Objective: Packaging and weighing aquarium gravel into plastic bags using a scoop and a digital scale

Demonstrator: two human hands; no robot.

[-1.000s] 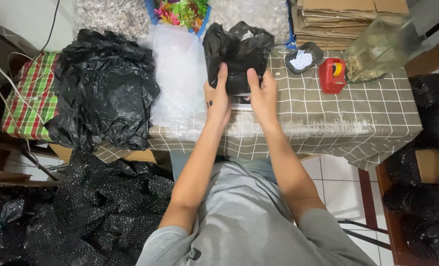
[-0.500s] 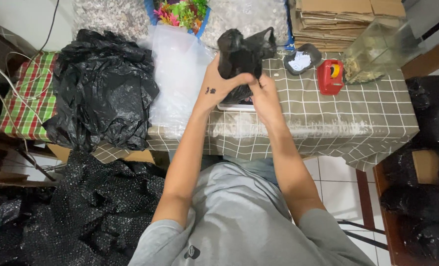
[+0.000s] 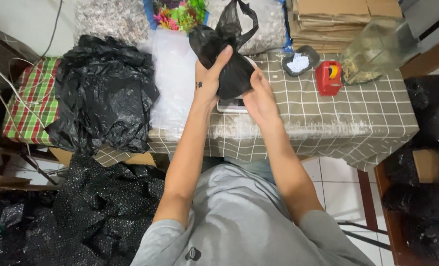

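A black plastic bag (image 3: 229, 59) is held up above the far middle of the desk (image 3: 328, 113), which is covered by a grey-brown checked cloth. The bag's bulging lower part is clasped between both hands, while its loose handles rise free above them at the far side. The left hand (image 3: 208, 81) is wrapped around the bag's left side, the thumb laid up across the front; this grip is closed on the bag. The right hand (image 3: 260, 96) is pressed against the bag's lower right side from the near side, its fingers curled around the plastic, so that grip is closed on the bag too. Just beneath the hands a flat white device (image 3: 231, 105) is seen lying on the desk, mostly hidden by them.

To the left a sheet of clear plastic (image 3: 172, 79) is spread, and further left a large heap of black bags (image 3: 103, 93) is piled over the desk's edge. To the right a small dark dish (image 3: 300, 61) with white contents and a red tape dispenser (image 3: 329, 77) are set near each other. A stack of cardboard (image 3: 333, 22) is placed at the far right. Black bubble wrap (image 3: 86, 212) is heaped on the floor at the near left.
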